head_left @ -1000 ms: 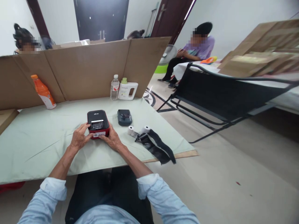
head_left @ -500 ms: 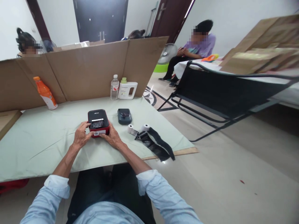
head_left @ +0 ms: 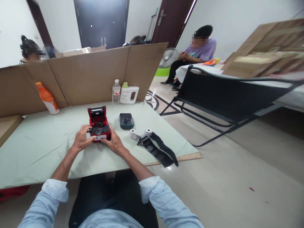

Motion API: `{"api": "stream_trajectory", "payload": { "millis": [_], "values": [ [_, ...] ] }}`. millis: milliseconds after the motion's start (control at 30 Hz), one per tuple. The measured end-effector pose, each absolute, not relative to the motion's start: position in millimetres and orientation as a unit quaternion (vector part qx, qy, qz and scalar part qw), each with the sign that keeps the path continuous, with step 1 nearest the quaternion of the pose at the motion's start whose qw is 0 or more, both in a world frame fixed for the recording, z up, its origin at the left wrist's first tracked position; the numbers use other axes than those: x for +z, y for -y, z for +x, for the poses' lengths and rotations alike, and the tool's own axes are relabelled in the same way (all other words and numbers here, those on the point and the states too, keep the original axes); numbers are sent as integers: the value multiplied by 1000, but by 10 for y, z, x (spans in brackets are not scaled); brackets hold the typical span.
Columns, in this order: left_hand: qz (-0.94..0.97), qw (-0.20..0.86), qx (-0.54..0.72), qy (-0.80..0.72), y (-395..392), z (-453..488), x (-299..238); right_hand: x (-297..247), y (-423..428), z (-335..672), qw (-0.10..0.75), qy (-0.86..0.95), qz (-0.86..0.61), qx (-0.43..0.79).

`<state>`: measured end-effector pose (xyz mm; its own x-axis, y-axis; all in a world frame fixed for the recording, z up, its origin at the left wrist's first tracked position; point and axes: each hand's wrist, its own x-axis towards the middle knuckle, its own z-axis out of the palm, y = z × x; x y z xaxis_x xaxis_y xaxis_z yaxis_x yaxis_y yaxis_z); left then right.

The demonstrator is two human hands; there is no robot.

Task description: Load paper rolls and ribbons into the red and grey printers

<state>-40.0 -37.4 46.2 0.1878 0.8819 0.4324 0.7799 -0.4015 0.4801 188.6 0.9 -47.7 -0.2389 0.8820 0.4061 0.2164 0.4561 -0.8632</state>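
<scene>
A red and black label printer (head_left: pixel 99 126) stands on the cloth-covered table (head_left: pixel 59 164) with its lid raised, showing the red inside and a roller under the lid. My left hand (head_left: pixel 82 138) grips its left side, thumb along the front near a white label. Against the right side and front corner, my right hand (head_left: pixel 115 141) holds it too. To the right lies a smaller dark printer (head_left: pixel 126 121). Nearer me are white paper rolls (head_left: pixel 148 132) and a black ribbon strip (head_left: pixel 158 152) that hangs over the table edge.
A cardboard screen (head_left: pixel 87 74) stands along the back. Before it are an orange bottle (head_left: pixel 47 98), a clear water bottle (head_left: pixel 116 92) and a white jug (head_left: pixel 129 95). A black folding chair (head_left: pixel 228 98) is at the right; a seated person (head_left: pixel 201 47) is beyond.
The printer's black lid has swung up and back, exposing the red inside. Both hands stay on its sides. The view has tilted slightly.
</scene>
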Motion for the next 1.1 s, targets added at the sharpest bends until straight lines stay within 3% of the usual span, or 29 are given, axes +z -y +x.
{"api": "stream_trajectory", "payload": {
  "millis": [233, 567, 767, 967, 1100],
  "values": [
    [793, 111, 310, -512, 134, -425, 509, -456, -27, 1892, 488, 706, -384, 341],
    [802, 66, 333, -492, -22, -217, 775, -384, -10, 1907, 498, 702, -405, 308],
    [775, 168, 356, -495, -250, -124, 886, 215, -243, 1973, 520, 726, -401, 206],
    [711, 295, 419, -481, -372, -113, 840, 801, -523, 1925, 374, 802, -388, 257],
    [667, 391, 435, -461, -391, -166, 775, 986, -626, 1840, 387, 806, -369, 253]
  ]
}}
